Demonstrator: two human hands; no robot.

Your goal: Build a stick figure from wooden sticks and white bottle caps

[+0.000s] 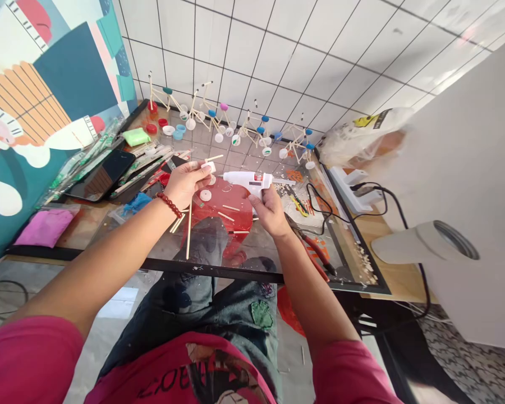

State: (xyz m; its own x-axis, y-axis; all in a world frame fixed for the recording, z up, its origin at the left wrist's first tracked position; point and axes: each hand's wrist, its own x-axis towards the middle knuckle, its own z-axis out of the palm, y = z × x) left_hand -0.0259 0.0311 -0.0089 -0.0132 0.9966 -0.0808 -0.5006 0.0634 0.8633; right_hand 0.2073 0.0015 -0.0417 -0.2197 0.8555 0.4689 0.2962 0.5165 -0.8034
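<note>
My left hand (188,182) pinches a small white piece, which looks like a bottle cap (209,166), with a short pale stick (214,158) at its top. My right hand (271,211) is wrapped round the handle of a white hot glue gun (248,179). Its nozzle points left, close to the cap; I cannot tell whether they touch. A clear glue stick (284,181) sticks out of the gun's back. Just below my left fingers a white round cap (205,195) lies on the glass tabletop. Loose thin sticks (189,230) lie near my left wrist.
Several stick-and-cap figures (261,134) stand along the tiled wall. Red-handled pliers (317,255) and a black cable (320,210) lie at right. A phone (101,175), a pink packet (46,227) and a green packet (136,137) are at left. A white power strip (349,191) sits beyond the right edge.
</note>
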